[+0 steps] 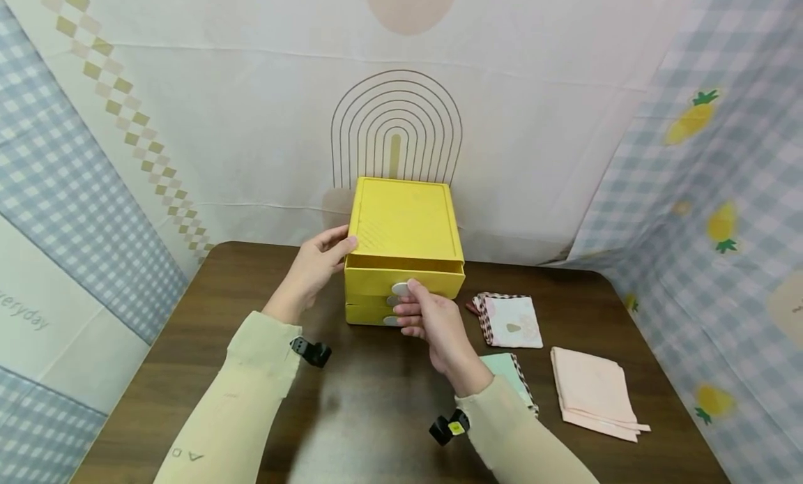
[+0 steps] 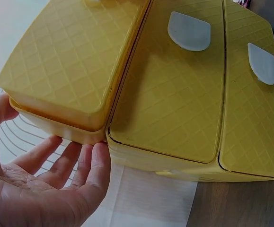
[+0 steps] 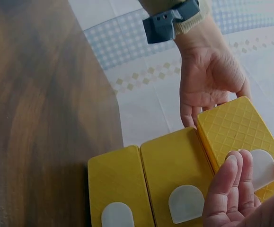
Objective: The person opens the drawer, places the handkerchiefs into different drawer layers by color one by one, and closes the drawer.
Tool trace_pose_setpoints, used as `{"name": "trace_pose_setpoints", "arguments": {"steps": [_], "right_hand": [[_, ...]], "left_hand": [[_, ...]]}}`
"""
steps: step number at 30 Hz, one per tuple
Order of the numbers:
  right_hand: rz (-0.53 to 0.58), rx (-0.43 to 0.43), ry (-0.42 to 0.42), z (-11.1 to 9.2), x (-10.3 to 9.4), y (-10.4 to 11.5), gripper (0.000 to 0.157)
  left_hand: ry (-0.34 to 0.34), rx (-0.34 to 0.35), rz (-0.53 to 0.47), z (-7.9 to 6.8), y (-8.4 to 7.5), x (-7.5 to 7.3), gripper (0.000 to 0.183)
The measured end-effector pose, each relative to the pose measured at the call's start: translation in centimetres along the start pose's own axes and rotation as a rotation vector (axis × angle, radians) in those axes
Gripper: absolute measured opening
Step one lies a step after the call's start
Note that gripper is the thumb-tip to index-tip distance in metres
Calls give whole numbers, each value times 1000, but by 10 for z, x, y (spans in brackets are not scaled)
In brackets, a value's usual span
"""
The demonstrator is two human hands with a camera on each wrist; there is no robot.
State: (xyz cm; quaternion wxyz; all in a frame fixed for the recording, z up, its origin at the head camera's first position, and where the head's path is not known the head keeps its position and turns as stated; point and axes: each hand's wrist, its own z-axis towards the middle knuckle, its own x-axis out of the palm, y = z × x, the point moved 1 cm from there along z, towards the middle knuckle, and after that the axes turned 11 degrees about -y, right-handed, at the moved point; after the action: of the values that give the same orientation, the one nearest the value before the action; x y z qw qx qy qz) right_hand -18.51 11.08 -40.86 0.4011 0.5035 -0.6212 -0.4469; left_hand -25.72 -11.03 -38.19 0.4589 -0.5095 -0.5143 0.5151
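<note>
A yellow drawer cabinet (image 1: pixel 404 215) with three stacked drawers stands at the back of the table. Its top drawer (image 1: pixel 370 282) is pulled out a little, leaving a dark gap under the cabinet's top. My left hand (image 1: pixel 316 264) grips the cabinet's left side, thumb at the top front edge and fingers along the side wall (image 2: pixel 75 135). At the front, my right hand (image 1: pixel 439 323) pinches the top drawer's white tab handle (image 3: pixel 262 168) between thumb and fingers. Lower down, the other two drawers (image 2: pixel 174 94) sit closed, each with a white tab. The top drawer's contents are hidden.
Right of the cabinet lie a folded white cloth (image 1: pixel 517 323) with a checked border and a folded pink cloth (image 1: pixel 592 386). A mint-green cloth (image 1: pixel 502 369) is partly covered by my right forearm. A patterned fabric backdrop (image 1: pixel 263 135) hangs behind the table.
</note>
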Motion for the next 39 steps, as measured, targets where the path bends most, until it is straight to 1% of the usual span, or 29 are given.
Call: {"name": "trace_pose_setpoints", "arguments": {"steps": [9, 18, 24, 31, 39], "right_hand": [[6, 39, 22, -20, -8, -6, 62], [13, 56, 32, -38, -10, -13, 58], [16, 62, 56, -50, -12, -15, 57], [28, 57, 63, -52, -14, -17, 58], [42, 61, 63, -51, -13, -17, 58]], "left_hand": [[6, -15, -20, -1, 1, 1, 64], [-2, -5, -11, 2, 1, 0, 64], [-1, 4, -8, 2, 1, 1, 64], [-2, 11, -8, 1, 2, 1, 66], [-25, 18, 3, 1, 3, 1, 63]]}}
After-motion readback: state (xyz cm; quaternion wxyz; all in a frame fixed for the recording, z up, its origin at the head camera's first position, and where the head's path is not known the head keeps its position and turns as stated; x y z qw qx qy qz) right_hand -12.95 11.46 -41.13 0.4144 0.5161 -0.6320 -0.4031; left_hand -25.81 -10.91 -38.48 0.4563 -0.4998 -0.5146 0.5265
